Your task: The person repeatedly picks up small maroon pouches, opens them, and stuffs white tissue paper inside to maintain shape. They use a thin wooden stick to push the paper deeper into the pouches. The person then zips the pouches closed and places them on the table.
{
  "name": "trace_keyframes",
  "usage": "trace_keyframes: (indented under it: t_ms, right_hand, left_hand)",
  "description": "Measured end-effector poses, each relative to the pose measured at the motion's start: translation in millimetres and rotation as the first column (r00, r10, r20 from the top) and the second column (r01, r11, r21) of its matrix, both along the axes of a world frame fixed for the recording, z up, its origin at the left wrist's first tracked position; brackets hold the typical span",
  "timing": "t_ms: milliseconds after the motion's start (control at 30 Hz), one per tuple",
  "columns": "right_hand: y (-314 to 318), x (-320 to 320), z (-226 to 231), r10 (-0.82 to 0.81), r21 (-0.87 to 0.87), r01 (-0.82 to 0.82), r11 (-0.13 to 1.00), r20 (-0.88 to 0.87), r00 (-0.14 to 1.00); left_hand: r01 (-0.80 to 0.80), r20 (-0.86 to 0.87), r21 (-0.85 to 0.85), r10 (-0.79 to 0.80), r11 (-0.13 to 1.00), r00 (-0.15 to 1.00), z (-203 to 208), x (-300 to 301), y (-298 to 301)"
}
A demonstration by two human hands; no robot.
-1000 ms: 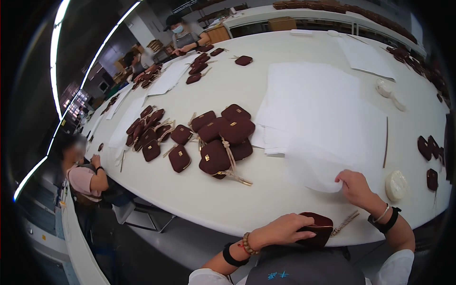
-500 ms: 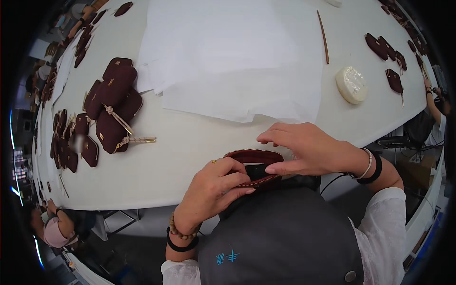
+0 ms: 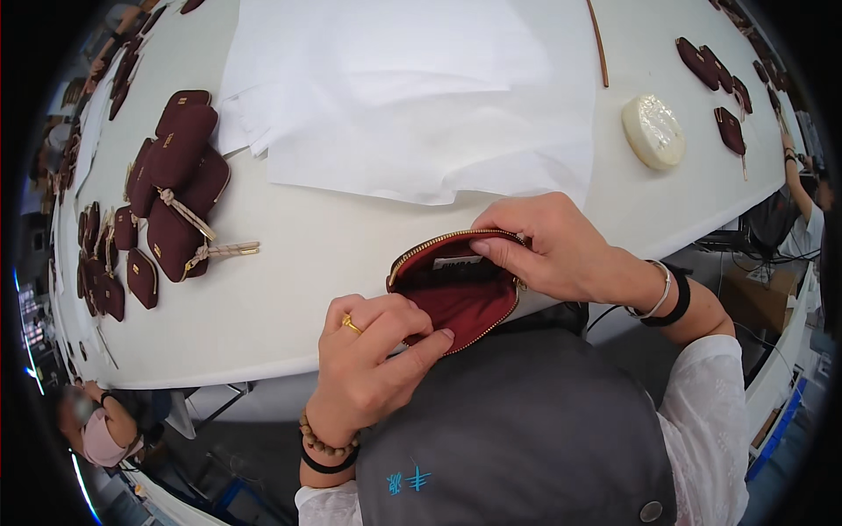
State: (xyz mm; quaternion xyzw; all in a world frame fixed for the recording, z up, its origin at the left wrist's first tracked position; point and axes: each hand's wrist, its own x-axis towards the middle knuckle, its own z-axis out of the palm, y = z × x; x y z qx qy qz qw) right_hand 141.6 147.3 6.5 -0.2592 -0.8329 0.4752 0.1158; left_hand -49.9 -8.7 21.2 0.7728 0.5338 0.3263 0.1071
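Note:
At the table's near edge I hold a small zipped pouch (image 3: 460, 298), its mouth spread wide. A red lining, gold zip teeth and a white label inside show; its outer side is mostly hidden. My left hand (image 3: 373, 359) grips the near rim, thumb on the lining. On the far right rim, my right hand (image 3: 553, 250) pinches with the thumb inside and the fingers behind. To the left lies a pile of dark maroon pouches (image 3: 180, 158) with gold zips and beige cord pulls.
White sheets (image 3: 395, 114) cover the table's middle. A round, pale, shiny roll (image 3: 653, 131) and a thin brown stick (image 3: 598, 44) lie to the right. More maroon pouches (image 3: 730, 131) are at the far right. Another person (image 3: 105, 430) sits at the lower left.
The pouch has opened wider and tipped so its lining shows. My right hand has closed onto its far rim; my left hand has shifted slightly left and down along the near rim.

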Motion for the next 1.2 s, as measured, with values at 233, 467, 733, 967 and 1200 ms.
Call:
trace_keyframes:
  t_ms: [233, 467, 733, 967, 1200]
  right_hand:
    - [6, 17, 34, -0.125, 0.101, 0.088, 0.991, 0.448, 0.885]
    - [-2, 41, 32, 0.107, -0.519, 0.183, 0.835, 0.48, 0.871]
    - [-14, 41, 3, -0.044, -0.81, 0.227, 0.54, 0.242, 0.969]
    - [-16, 45, -18, -0.111, -0.969, 0.08, 0.232, 0.055, 0.992]
    - [-16, 45, -22, -0.099, -0.976, -0.004, 0.218, -0.026, 0.995]
  left_hand:
    - [0.107, -0.163, 0.013, -0.103, 0.994, 0.981, 23, 23, 16]
    - [0.103, -0.193, 0.049, -0.091, 0.994, 0.977, 21, 40, 37]
    - [0.007, -0.207, -0.267, -0.065, 0.964, 0.976, 17, 31, 44]
    - [-0.008, -0.163, -0.344, -0.051, 0.939, 0.985, 26, 29, 45]
    - [0.009, -0.158, -0.313, -0.062, 0.95, 0.985, 25, 27, 44]
